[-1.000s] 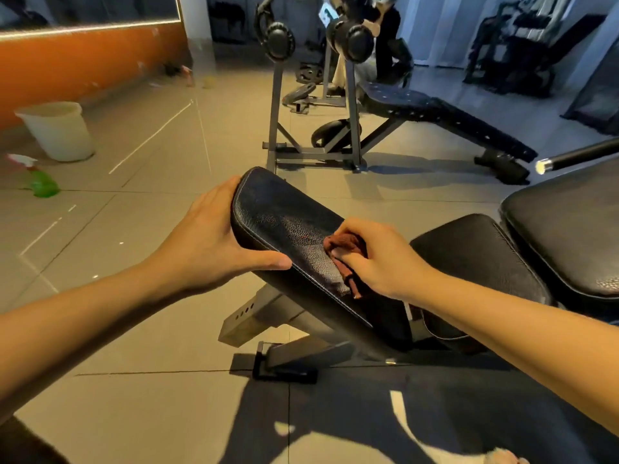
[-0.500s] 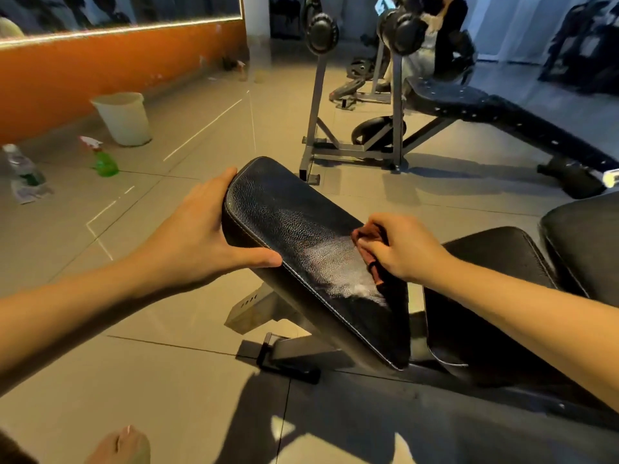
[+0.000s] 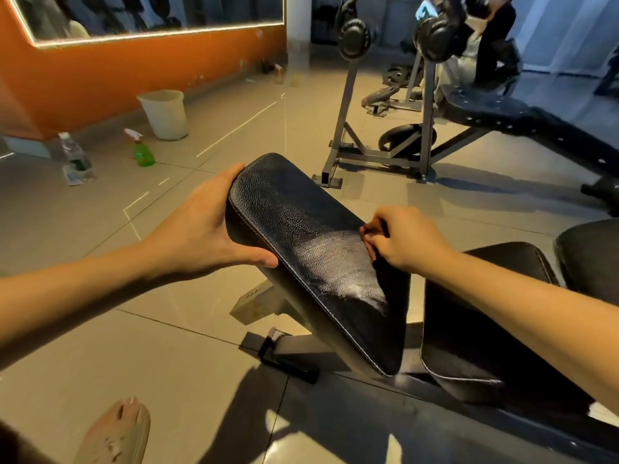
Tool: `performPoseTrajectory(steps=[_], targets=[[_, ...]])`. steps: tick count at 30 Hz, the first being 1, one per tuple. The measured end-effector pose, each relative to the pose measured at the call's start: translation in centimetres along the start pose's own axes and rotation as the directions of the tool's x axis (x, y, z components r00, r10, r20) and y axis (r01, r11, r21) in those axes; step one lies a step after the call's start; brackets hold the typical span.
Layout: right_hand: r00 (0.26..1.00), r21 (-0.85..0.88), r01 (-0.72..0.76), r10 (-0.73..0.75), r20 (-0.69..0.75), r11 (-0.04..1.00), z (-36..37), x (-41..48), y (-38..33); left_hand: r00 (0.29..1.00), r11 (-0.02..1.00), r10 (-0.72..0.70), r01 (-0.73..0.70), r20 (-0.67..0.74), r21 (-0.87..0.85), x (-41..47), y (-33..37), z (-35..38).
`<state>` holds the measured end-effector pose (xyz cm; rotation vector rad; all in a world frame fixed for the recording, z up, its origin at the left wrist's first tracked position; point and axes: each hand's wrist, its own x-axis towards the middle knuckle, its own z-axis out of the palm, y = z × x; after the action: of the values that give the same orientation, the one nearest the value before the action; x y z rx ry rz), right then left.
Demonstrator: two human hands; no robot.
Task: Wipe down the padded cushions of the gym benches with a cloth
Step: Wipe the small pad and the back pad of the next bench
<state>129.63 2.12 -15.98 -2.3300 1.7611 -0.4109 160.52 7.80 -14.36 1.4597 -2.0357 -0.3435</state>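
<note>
Left grip (image 3: 201, 229) is clasping the raised end of the tilted black cushion (image 3: 294, 216). The thumb is lying along the near edge and the fingers are curling round behind. Right grip (image 3: 407, 241) is pinching a bunched reddish cloth (image 3: 372, 228) against the cushion's right edge, about midway along its length; most of the cloth is hiding under the fingers. A pale smeared patch (image 3: 338, 266) is showing on the leather just left of the cloth.

Risks, as judged:
- The cloth is wadded small, so each pass is probably covering a narrow band and leaving streaks.
- The right grip is working at the very edge, beside the gap to the neighbouring cushion (image 3: 485, 313) — the cloth could be slipping over the side and losing contact.
- The strip under the left thumb is going unwiped unless that grip shifts.
- If the left grip is slackening while the right is pressing, the tilted pad may be rocking — not confirmable here.
</note>
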Motion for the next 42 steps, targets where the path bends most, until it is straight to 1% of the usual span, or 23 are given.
performPoseTrajectory(steps=[1,3,5,7,9,10,11,13,15,17,20,22,23,24,26,28,29,31,33,35,37,39,42], targets=[[0.996,-0.078,-0.092,0.092,-0.005,0.993,0.2,0.4,0.8,1.000,1.000,0.000,0.000,0.000,-0.005,-0.1,-0.1,0.0],[0.995,-0.059,-0.102,0.101,-0.021,0.993,0.3,0.1,0.0,1.000,1.000,0.004,-0.004,-0.004,-0.008,0.0,-0.1,0.2],[0.996,0.112,0.077,-0.073,-0.041,0.991,-0.2,-1.0,-3.3,1.000,1.000,-0.002,0.002,-0.017,0.007,0.0,-0.1,0.2],[0.945,0.257,0.324,-0.326,-0.039,0.910,-0.5,-2.8,-6.5,0.999,0.999,-0.028,0.029,-0.023,0.020,-0.2,0.2,0.3],[0.880,0.220,0.464,-0.475,-0.006,0.858,-0.6,-3.7,-7.3,0.999,0.999,-0.049,0.049,-0.021,0.015,-0.3,0.4,0.3],[0.884,0.175,0.463,-0.468,-0.012,0.869,-0.4,-3.4,-6.5,0.998,0.998,-0.054,0.054,-0.016,0.013,-0.2,0.5,0.3],[0.920,0.114,0.390,-0.391,-0.021,0.914,-0.2,-2.6,-5.0,0.998,0.998,-0.057,0.057,-0.012,0.010,-0.2,0.5,0.3],[0.993,-0.067,0.115,-0.116,-0.008,0.991,-0.2,-0.9,-1.5,0.998,0.998,-0.060,0.060,-0.012,0.005,-0.2,0.4,0.2],[0.995,-0.152,-0.097,0.098,0.000,0.984,0.2,-0.3,0.7,0.998,0.998,-0.058,0.058,-0.014,0.010,-0.3,0.5,0.2],[0.998,-0.036,-0.066,0.066,-0.002,0.997,0.4,-1.2,-0.6,0.998,0.998,-0.063,0.063,-0.012,0.014,-0.3,0.6,0.1],[0.973,0.221,0.222,-0.230,0.009,0.950,-0.2,-4.5,-5.6,0.997,0.997,-0.076,0.077,-0.018,0.024,-0.6,1.1,0.2],[0.925,0.223,0.363,-0.379,0.031,0.905,-0.5,-5.8,-7.0,0.995,0.994,-0.088,0.091,-0.049,0.063,-1.0,1.3,0.3],[0.922,0.193,0.378,-0.388,0.016,0.906,-0.4,-5.4,-6.5,0.993,0.990,-0.092,0.098,-0.069,0.101,-1.2,1.6,0.3],[0.941,0.154,0.334,-0.337,-0.006,0.930,-0.2,-4.5,-5.2,0.992,0.984,-0.091,0.103,-0.089,0.145,-1.4,1.9,0.4],[0.994,0.025,0.112,-0.111,-0.020,0.993,0.0,-1.5,-1.7,0.990,0.971,-0.088,0.111,-0.114,0.214,-1.8,2.5,0.6],[0.994,-0.091,-0.101,0.098,-0.044,0.991,0.3,0.3,0.8,0.988,0.964,-0.103,0.127,-0.114,0.233,-1.8,3.1,0.9],[0.990,-0.116,-0.132,0.126,-0.062,0.984,0.6,0.2,0.9,0.987,0.963,-0.112,0.136,-0.114,0.231,-1.8,3.3,1.0],[0.994,-0.085,-0.060,0.052,-0.098,0.995,0.8,-0.8,-0.6,0.986,0.962,-0.124,0.147,-0.112,0.232,-1.8,3.5,1.0],[0.992,0.030,0.108,-0.105,-0.072,0.994,0.2,-3.1,-3.4,0.987,0.964,-0.124,0.145,-0.103,0.224,-1.9,3.7,1.0],[0.957,0.117,0.289,-0.287,-0.030,0.950,-0.4,-5.9,-5.7,0.984,0.967,-0.136,0.157,-0.114,0.202,-2.1,4.3,1.1],[0.918,0.113,0.394,-0.397,-0.003,0.912,-0.4,-7.5,-6.3,0.982,0.967,-0.156,0.175,-0.111,0.187,-2.2,5.0,1.3],[0.933,0.068,0.360,-0.360,-0.008,0.931,0.1,-6.6,-4.7,0.979,0.963,-0.176,0.192,-0.099,0.191,-2.4,5.5,1.4],[0.994,-0.086,0.093,-0.097,-0.043,0.992,0.3,-2.9,-1.1,0.972,0.956,-0.210,0.226,-0.104,0.187,-2.3,6.1,1.5]])
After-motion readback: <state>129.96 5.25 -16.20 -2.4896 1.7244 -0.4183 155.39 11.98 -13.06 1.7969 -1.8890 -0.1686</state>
